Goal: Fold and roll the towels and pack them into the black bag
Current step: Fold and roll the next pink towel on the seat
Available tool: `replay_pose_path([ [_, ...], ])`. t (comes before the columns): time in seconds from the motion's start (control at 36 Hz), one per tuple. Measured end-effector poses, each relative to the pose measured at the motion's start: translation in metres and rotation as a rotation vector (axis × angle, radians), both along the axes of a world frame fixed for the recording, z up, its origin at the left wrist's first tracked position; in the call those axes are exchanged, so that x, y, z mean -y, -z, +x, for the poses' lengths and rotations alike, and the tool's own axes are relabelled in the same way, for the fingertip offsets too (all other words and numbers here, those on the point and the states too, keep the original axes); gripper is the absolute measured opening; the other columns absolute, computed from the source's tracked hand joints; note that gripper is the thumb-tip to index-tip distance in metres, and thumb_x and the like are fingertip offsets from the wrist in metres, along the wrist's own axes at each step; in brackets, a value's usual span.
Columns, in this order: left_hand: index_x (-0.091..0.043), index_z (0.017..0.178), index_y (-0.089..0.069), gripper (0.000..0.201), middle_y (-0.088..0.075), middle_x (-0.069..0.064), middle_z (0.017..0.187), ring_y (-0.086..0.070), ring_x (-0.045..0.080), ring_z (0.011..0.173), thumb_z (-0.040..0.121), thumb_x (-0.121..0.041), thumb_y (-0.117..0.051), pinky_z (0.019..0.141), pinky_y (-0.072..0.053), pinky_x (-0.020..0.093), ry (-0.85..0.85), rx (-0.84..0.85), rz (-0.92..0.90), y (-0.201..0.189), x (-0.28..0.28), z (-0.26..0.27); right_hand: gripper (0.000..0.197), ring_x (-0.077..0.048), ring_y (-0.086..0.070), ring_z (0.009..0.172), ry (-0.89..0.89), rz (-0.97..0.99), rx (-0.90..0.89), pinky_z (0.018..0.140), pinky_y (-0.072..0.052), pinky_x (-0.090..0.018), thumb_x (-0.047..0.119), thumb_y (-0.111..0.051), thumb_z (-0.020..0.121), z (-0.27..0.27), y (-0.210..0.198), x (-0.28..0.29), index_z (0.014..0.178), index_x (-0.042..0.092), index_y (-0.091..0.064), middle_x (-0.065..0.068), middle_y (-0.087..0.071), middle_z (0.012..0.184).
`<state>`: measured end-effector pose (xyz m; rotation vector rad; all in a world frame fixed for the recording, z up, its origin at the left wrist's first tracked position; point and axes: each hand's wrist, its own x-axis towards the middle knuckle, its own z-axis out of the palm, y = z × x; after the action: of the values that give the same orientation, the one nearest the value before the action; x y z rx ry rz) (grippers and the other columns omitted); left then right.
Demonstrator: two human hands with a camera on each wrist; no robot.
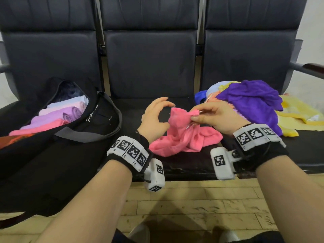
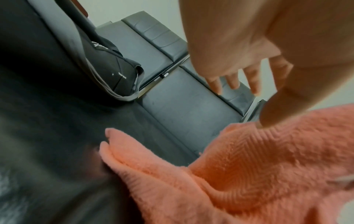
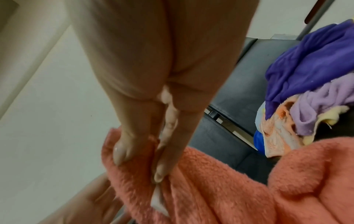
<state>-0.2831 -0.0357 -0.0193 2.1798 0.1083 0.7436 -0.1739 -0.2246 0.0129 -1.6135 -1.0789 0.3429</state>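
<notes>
Centrally, the pink towel [image 1: 182,135] is lying crumpled at mid-frame, its raised corner pinched in the right hand [image 1: 215,118]. Just left of that corner, the left hand [image 1: 154,120] is hovering with fingers spread, holding nothing, nearest the loose edge. Far left, the bag [image 1: 52,137] is sitting open.

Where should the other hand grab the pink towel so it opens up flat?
Probably a free corner of the pink towel along the edge running from the right hand, which pinches one corner. The left hand hovers open beside it, so it would come from the left, then pull apart.
</notes>
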Motion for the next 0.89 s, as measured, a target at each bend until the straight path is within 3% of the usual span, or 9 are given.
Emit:
replay_pose_path([
  [0.08,-0.042,0.117,-0.053,0.072,-0.026,-0.025,0.145,-0.009,-0.002,0.141,0.063,0.004,-0.062,0.117,-0.018,0.049,0.129,-0.091,-0.013,-0.002,0.004,0.000,0.020,-0.014,-0.067,0.085,-0.042,-0.083,0.048,0.083,-0.054,-0.026,-0.004,-0.068,0.081,-0.004,0.000,0.007,0.100,0.003,-0.069,-0.011,-0.071,0.090],
  [0.17,-0.041,0.122,-0.052,0.075,-0.020,-0.020,0.154,0.005,0.005,0.145,0.061,0.001,-0.060,0.119,-0.006,0.045,0.177,-0.190,0.103,-0.006,0.013,-0.001,0.024,-0.020,-0.067,0.092,-0.057,-0.150,0.059,0.088,-0.054,-0.029,-0.003,-0.069,0.081,-0.007,0.002,0.009,0.105,0.000,-0.068,-0.016,-0.070,0.099],
  [0.36,-0.035,0.086,-0.052,0.032,-0.033,-0.017,0.149,-0.005,0.010,0.146,0.070,-0.021,-0.076,0.113,0.001,0.036,0.007,-0.361,0.337,0.000,0.015,-0.003,0.026,-0.027,-0.066,0.099,-0.051,-0.186,0.067,0.095,-0.052,-0.036,-0.001,-0.071,0.079,-0.011,0.004,0.009,0.105,0.003,-0.069,-0.020,-0.070,0.103],
  [0.47,-0.033,0.089,-0.059,0.024,-0.033,-0.015,0.147,-0.006,0.013,0.145,0.073,-0.042,-0.074,0.112,-0.001,0.037,-0.107,-0.408,0.496,0.005,0.005,-0.006,0.024,-0.020,-0.067,0.096,-0.046,-0.195,0.074,0.095,-0.052,-0.034,0.000,-0.072,0.079,-0.009,0.006,0.009,0.101,0.009,-0.070,-0.016,-0.071,0.103],
  [0.64,-0.028,0.073,-0.064,0.030,-0.050,-0.017,0.135,-0.026,0.012,0.136,0.061,-0.047,-0.044,0.106,-0.011,0.033,-0.131,-0.523,0.451,0.006,-0.007,-0.012,0.022,-0.027,-0.067,0.096,-0.057,-0.182,0.048,0.095,-0.052,-0.038,0.000,-0.073,0.078,-0.010,0.007,0.008,0.099,0.005,-0.071,-0.019,-0.071,0.101],
  [0.69,-0.017,0.065,-0.065,0.038,-0.067,-0.010,0.107,-0.051,0.015,0.113,0.068,-0.046,-0.040,0.098,-0.028,0.033,-0.125,-0.570,0.344,0.005,-0.008,-0.013,0.023,-0.024,-0.068,0.093,-0.066,-0.188,0.041,0.094,-0.053,-0.036,-0.001,-0.073,0.077,-0.010,0.007,0.008,0.100,0.002,-0.071,-0.021,-0.070,0.100],
  [0.75,-0.018,0.061,-0.062,0.037,-0.064,-0.003,0.078,-0.060,0.022,0.087,0.082,-0.043,-0.045,0.087,-0.046,0.035,-0.129,-0.619,0.248,0.005,-0.009,-0.015,0.023,-0.024,-0.067,0.092,-0.076,-0.199,0.034,0.092,-0.054,-0.034,-0.003,-0.072,0.077,-0.011,0.008,0.008,0.100,-0.002,-0.070,-0.023,-0.070,0.100],
  [0.81,-0.028,0.076,-0.067,0.014,-0.059,-0.006,0.082,-0.060,0.020,0.086,0.083,-0.033,-0.056,0.085,-0.052,0.039,-0.121,-0.642,0.287,0.008,-0.012,-0.014,0.023,-0.028,-0.068,0.093,-0.083,-0.212,0.029,0.091,-0.054,-0.031,-0.004,-0.071,0.078,-0.011,0.009,0.008,0.101,-0.004,-0.069,-0.025,-0.069,0.099],
  [0.89,-0.031,0.120,-0.063,0.042,-0.047,-0.006,0.102,-0.052,0.018,0.099,0.078,-0.026,-0.066,0.093,-0.048,0.039,-0.047,-0.658,0.354,0.011,-0.011,-0.012,0.023,-0.030,-0.068,0.097,-0.075,-0.240,0.029,0.092,-0.053,-0.030,-0.001,-0.072,0.079,-0.011,0.009,0.010,0.102,0.000,-0.071,-0.022,-0.071,0.100],
])
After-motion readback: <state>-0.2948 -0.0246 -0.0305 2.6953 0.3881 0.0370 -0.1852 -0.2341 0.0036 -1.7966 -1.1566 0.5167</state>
